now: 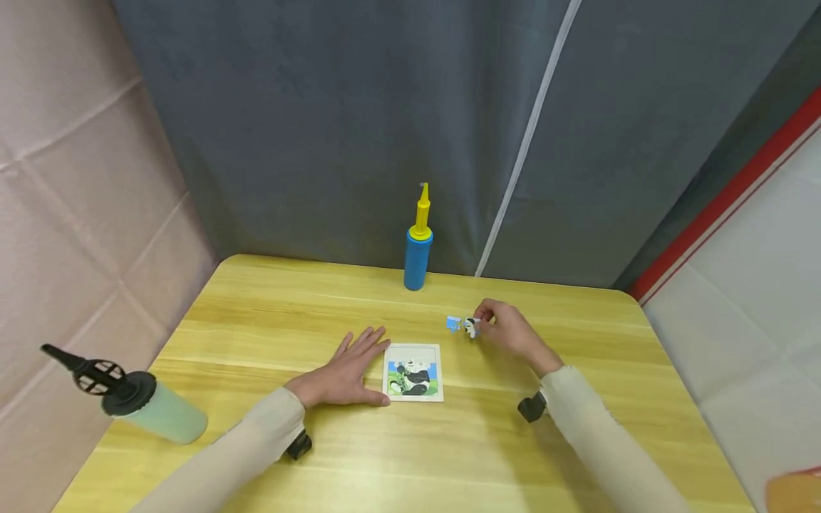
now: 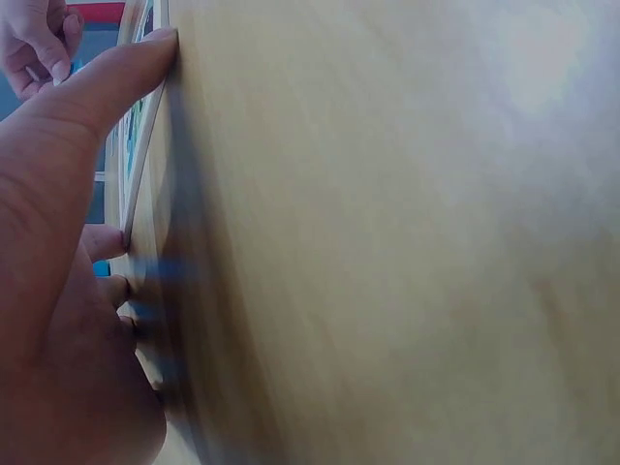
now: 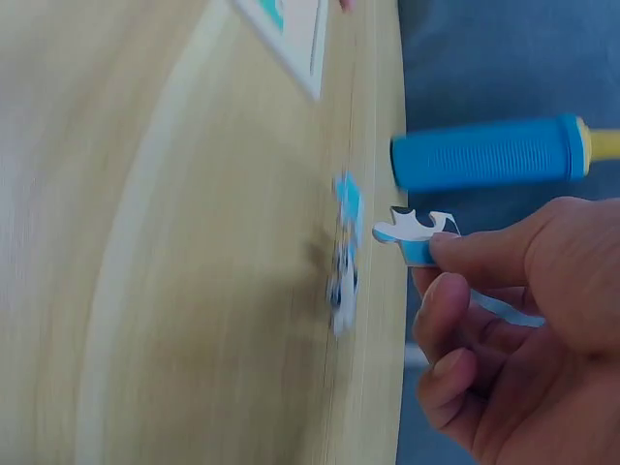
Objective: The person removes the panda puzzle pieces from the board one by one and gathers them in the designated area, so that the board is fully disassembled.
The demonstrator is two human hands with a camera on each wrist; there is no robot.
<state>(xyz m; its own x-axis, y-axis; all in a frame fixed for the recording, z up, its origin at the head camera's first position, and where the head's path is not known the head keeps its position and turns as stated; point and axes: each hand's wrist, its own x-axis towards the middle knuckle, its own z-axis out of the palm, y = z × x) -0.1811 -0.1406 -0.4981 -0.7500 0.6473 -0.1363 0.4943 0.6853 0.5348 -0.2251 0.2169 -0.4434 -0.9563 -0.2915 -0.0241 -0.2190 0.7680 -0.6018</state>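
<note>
Between the thumb and fingers of my right hand [image 1: 507, 329] a jigsaw piece [image 3: 415, 232] is pinched, white, blue and dark, held just above the table. Beneath it lie loose puzzle pieces [image 3: 346, 208], blurred in the right wrist view; a light blue piece [image 1: 453, 323] shows beside the hand in the head view. My left hand [image 1: 343, 370] lies spread on the table, its thumb and index fingertip touching the left side of a square puzzle board [image 1: 414, 399]. That board has a pale frame and a partly filled panda picture.
A blue hand pump [image 1: 417, 263] with a yellow nozzle stands at the table's back edge. At the left is a mint-green pump [image 1: 173, 413] with a black top. A dark curtain [image 1: 333, 128] hangs behind the wooden table [image 1: 474, 456].
</note>
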